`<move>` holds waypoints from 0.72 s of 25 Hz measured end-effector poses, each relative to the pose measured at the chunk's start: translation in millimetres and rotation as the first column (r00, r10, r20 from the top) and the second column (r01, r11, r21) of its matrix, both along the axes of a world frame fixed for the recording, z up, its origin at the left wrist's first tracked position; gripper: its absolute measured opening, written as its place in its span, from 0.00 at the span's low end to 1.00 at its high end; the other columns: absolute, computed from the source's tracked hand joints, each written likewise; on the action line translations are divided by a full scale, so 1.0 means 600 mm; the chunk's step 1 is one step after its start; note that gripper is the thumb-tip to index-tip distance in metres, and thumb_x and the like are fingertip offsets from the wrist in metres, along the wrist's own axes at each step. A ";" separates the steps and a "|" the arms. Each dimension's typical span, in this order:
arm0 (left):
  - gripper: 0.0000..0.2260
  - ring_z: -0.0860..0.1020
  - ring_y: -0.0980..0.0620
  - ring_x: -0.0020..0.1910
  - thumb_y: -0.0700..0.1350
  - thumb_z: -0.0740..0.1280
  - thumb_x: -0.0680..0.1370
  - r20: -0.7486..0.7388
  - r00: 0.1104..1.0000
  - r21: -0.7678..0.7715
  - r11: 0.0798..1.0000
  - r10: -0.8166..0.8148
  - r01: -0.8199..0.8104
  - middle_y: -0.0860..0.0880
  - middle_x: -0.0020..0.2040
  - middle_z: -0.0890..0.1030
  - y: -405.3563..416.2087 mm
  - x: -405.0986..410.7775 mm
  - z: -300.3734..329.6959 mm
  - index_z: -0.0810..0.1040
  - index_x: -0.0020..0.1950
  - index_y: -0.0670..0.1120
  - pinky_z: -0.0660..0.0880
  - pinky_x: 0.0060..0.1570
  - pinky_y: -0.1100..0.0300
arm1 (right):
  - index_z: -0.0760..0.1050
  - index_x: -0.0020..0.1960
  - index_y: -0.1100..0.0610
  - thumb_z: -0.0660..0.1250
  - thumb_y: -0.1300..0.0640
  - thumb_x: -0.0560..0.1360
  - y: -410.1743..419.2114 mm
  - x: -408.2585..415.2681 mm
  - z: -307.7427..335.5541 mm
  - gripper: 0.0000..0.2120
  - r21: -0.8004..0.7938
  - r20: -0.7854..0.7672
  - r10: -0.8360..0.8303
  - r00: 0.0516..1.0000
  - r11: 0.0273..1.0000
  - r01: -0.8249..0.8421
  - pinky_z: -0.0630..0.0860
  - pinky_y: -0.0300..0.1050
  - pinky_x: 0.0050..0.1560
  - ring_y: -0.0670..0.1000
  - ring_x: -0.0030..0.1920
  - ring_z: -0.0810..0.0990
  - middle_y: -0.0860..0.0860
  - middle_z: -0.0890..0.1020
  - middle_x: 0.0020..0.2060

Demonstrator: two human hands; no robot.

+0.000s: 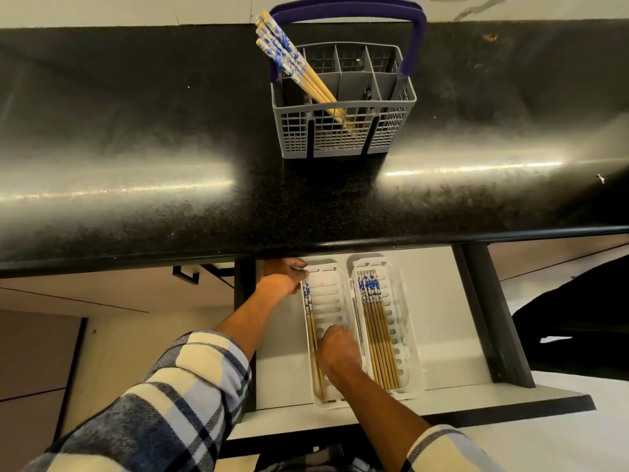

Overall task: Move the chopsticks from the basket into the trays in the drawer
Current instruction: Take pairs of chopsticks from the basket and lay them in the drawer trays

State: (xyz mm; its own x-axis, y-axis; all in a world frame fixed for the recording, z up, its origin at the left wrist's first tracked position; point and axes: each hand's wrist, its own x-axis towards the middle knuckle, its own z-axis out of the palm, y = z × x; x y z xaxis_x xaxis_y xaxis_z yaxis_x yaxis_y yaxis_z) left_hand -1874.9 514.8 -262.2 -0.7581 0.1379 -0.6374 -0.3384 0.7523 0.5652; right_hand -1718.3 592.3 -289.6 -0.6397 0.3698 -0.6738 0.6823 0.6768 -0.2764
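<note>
Chopsticks lean in grey basket on black counter. We see more chopsticks in both white trays: few in left tray, bundle in right tray, inside open drawer. Left hand grips left tray's far corner under counter edge. Right hand curled over left tray, knuckles up; grip unclear to us.

In front of me, from nine o'clock to three o'clock, runs a black speckled countertop, glossy enough to throw back two wide bands of light either side of its middle. At twelve o'clock behind it I see a pale wall with a dark vein at one o'clock. At eight o'clock below the counter's edge are beige cabinet fronts with a dark handle.
</note>
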 end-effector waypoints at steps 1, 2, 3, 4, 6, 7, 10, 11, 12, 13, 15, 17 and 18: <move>0.12 0.82 0.49 0.47 0.43 0.70 0.78 0.015 1.000 0.006 1.000 0.014 -0.014 0.45 0.55 0.82 0.002 0.001 0.004 0.81 0.61 0.46 0.79 0.36 0.67 | 0.75 0.61 0.62 0.62 0.60 0.79 0.001 0.002 -0.002 0.12 -0.005 -0.012 -0.004 1.000 1.000 0.004 0.79 0.41 0.50 0.52 0.52 0.83 0.56 0.83 0.54; 0.11 0.81 0.49 0.45 0.43 0.70 0.78 0.023 0.999 0.009 1.000 0.023 -0.023 0.46 0.53 0.81 0.002 0.002 0.008 0.81 0.61 0.45 0.77 0.31 0.70 | 0.74 0.62 0.63 0.62 0.60 0.80 0.001 0.005 -0.001 0.13 -0.003 -0.009 -0.005 1.000 1.000 0.005 0.78 0.40 0.49 0.52 0.53 0.83 0.56 0.82 0.55; 0.11 0.81 0.50 0.44 0.43 0.69 0.78 0.025 0.999 0.010 1.000 0.027 -0.027 0.47 0.51 0.80 0.001 0.003 0.010 0.81 0.61 0.45 0.75 0.28 0.72 | 0.73 0.63 0.63 0.62 0.59 0.80 0.002 0.008 -0.006 0.13 -0.002 -0.020 0.001 1.000 1.000 -0.001 0.78 0.39 0.49 0.52 0.53 0.82 0.56 0.82 0.55; 0.11 0.81 0.50 0.44 0.43 0.70 0.78 0.023 0.999 0.012 0.999 0.029 -0.029 0.47 0.50 0.80 -0.001 0.005 0.011 0.80 0.61 0.45 0.74 0.27 0.72 | 0.73 0.63 0.63 0.62 0.58 0.80 0.002 0.009 -0.003 0.14 0.002 -0.012 0.008 1.000 1.000 -0.008 0.78 0.39 0.49 0.52 0.53 0.83 0.56 0.82 0.55; 0.12 0.81 0.50 0.44 0.44 0.70 0.78 0.025 0.998 0.029 0.998 0.054 -0.055 0.47 0.49 0.80 -0.004 0.008 0.015 0.81 0.61 0.44 0.77 0.30 0.69 | 0.73 0.65 0.64 0.63 0.57 0.80 0.001 0.010 0.000 0.16 -0.001 -0.010 -0.004 1.000 1.000 0.004 0.79 0.40 0.49 0.52 0.53 0.83 0.56 0.83 0.55; 0.12 0.82 0.50 0.44 0.45 0.71 0.78 0.031 0.997 0.032 0.997 0.076 -0.077 0.47 0.48 0.81 -0.004 0.007 0.019 0.81 0.60 0.44 0.79 0.35 0.66 | 0.73 0.65 0.64 0.63 0.57 0.80 0.002 0.012 0.000 0.16 -0.011 -0.024 -0.006 1.000 1.000 0.005 0.79 0.40 0.48 0.52 0.52 0.83 0.56 0.83 0.54; 0.13 0.80 0.49 0.49 0.50 0.69 0.79 0.031 0.999 -0.046 0.998 -0.042 0.044 0.48 0.49 0.81 -0.017 0.017 0.055 0.80 0.58 0.43 0.79 0.55 0.54 | 0.80 0.55 0.62 0.64 0.60 0.77 0.011 0.011 0.038 0.10 -0.054 -0.019 -0.014 1.000 0.998 0.013 0.83 0.43 0.45 0.53 0.46 0.85 0.56 0.85 0.47; 0.16 0.79 0.49 0.53 0.53 0.68 0.79 0.027 0.982 -0.093 0.978 -0.184 0.186 0.48 0.53 0.81 -0.026 0.026 0.083 0.79 0.60 0.43 0.78 0.58 0.54 | 0.82 0.51 0.62 0.64 0.61 0.76 0.020 0.008 0.055 0.09 -0.081 -0.039 -0.025 0.999 0.996 0.022 0.84 0.46 0.44 0.54 0.43 0.86 0.56 0.86 0.43; 0.18 0.79 0.49 0.55 0.55 0.68 0.78 0.029 0.951 -0.119 0.944 -0.308 0.309 0.48 0.56 0.81 -0.037 0.033 0.113 0.80 0.61 0.44 0.77 0.57 0.55 | 0.83 0.47 0.61 0.64 0.61 0.75 0.031 0.001 0.082 0.09 -0.112 -0.060 -0.046 0.997 0.993 0.039 0.85 0.48 0.41 0.54 0.40 0.87 0.56 0.86 0.40; 0.18 0.80 0.51 0.54 0.57 0.68 0.77 0.017 0.919 -0.122 0.912 -0.393 0.392 0.49 0.56 0.82 -0.050 0.038 0.147 0.81 0.60 0.46 0.77 0.55 0.57 | 0.83 0.44 0.60 0.65 0.61 0.74 0.045 -0.008 0.111 0.08 -0.138 -0.101 -0.046 0.994 0.990 0.031 0.85 0.48 0.39 0.53 0.37 0.86 0.56 0.86 0.37; 0.12 0.82 0.54 0.49 0.55 0.69 0.77 -0.029 0.909 -0.038 0.909 -0.417 0.416 0.51 0.50 0.84 -0.071 0.025 0.234 0.84 0.55 0.50 0.79 0.51 0.60 | 0.83 0.42 0.57 0.67 0.57 0.75 0.072 -0.047 0.199 0.08 -0.174 -0.246 -0.030 0.969 0.985 -0.014 0.84 0.46 0.38 0.50 0.35 0.86 0.53 0.86 0.35; 0.06 0.83 0.53 0.45 0.49 0.71 0.77 -0.045 0.983 0.234 0.955 -0.179 0.184 0.49 0.45 0.85 -0.075 -0.017 0.323 0.83 0.51 0.48 0.81 0.46 0.60 | 0.83 0.42 0.54 0.68 0.54 0.76 0.095 -0.100 0.300 0.07 -0.172 -0.425 -0.019 0.905 0.983 -0.060 0.83 0.45 0.40 0.49 0.35 0.85 0.51 0.85 0.35; 0.04 0.83 0.51 0.42 0.45 0.70 0.78 -0.065 0.998 0.385 0.922 -0.009 0.034 0.47 0.43 0.85 -0.071 -0.045 0.361 0.83 0.49 0.46 0.81 0.44 0.59 | 0.83 0.42 0.53 0.68 0.53 0.76 0.102 -0.130 0.347 0.07 -0.166 -0.505 -0.024 0.863 0.984 -0.069 0.82 0.44 0.39 0.48 0.35 0.84 0.50 0.85 0.35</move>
State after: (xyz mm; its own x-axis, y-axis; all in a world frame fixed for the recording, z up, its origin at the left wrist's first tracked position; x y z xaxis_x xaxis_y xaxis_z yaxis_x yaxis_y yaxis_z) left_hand -1902.1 472.0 -45.6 -0.7876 0.3807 -0.4845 -0.2807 0.4783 0.8321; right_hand -1796.1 653.4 -81.7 -0.9148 0.2595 -0.3094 0.4038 0.5999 -0.6907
